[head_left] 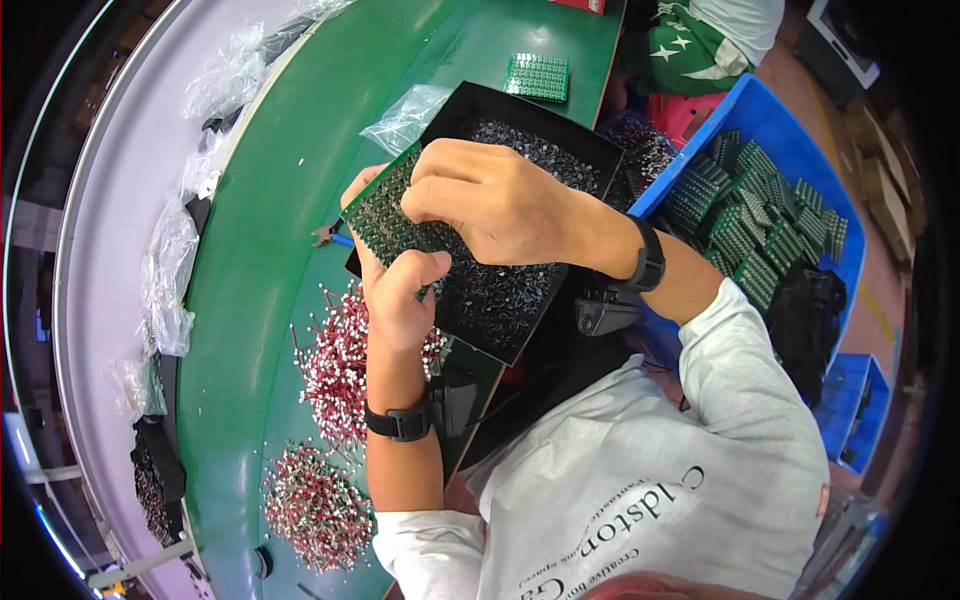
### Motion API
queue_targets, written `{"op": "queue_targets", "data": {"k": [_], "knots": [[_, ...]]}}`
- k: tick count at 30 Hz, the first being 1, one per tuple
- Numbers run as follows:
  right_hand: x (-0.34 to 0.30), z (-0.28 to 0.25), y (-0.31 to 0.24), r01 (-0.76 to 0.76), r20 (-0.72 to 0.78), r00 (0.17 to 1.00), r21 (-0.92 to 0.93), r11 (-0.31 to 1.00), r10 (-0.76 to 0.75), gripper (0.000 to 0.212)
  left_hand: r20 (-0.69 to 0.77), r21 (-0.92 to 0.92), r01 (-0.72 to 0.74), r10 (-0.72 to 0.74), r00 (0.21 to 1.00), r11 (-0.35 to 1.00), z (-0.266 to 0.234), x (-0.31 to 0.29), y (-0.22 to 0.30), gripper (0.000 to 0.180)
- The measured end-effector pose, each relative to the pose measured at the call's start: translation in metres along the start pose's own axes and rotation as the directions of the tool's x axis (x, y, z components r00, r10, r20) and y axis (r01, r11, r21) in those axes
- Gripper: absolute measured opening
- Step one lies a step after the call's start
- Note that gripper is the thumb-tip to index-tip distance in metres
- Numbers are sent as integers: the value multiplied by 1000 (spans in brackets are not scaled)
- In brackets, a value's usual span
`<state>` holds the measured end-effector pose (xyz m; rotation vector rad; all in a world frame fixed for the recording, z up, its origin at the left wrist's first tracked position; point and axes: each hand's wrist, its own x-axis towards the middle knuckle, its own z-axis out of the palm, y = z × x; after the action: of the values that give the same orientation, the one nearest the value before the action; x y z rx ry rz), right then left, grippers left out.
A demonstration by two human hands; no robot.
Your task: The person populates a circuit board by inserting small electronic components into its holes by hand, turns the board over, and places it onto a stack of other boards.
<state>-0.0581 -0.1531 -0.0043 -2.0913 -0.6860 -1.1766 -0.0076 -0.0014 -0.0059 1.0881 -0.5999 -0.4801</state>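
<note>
My left hand [400, 300] holds a green circuit board panel [376, 216] tilted over a black tray [545, 118]. Its thumb presses along the near edge, and other fingers wrap behind the far side. Above the board's face is my right hand [488, 200], its fingers curled together in a pinch against the rows of small components. Whatever sits between those fingertips is hidden. Many small black parts [500, 300] lie loose in the tray below both hands.
Blue-handled cutters [335, 238] and two heaps of red-and-white wire leads [335, 375] [315, 510] lie on the green table. Another board panel [537, 77] sits at the back. At right, a blue bin [790, 120] holds several board panels. A person [690, 45] sits beyond.
</note>
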Motion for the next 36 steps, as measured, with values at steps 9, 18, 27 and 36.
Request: {"op": "queue_targets", "data": {"k": [9, 18, 27, 36], "knots": [[3, -18, 5, -124, 34, 992, -49, 991, 125, 14, -95, -124, 29, -41, 995, 992, -8, -1, -6, 78], [-1, 2, 2, -1, 28, 1000, 28, 1000, 0, 19, -53, -52, -13, 11, 999, 999, -1, -1, -2, 77], [5, -12, 0, -139, -57, 988, 47, 989, 141, 13, -95, -106, 28, -38, 995, 994, -7, 0, -3, 81], [0, 4, -4, 49, -39, 998, 72, 996, -46, 26, -13, 20, 11, -11, 1000, 1000, -5, -1, -3, 85]]}}
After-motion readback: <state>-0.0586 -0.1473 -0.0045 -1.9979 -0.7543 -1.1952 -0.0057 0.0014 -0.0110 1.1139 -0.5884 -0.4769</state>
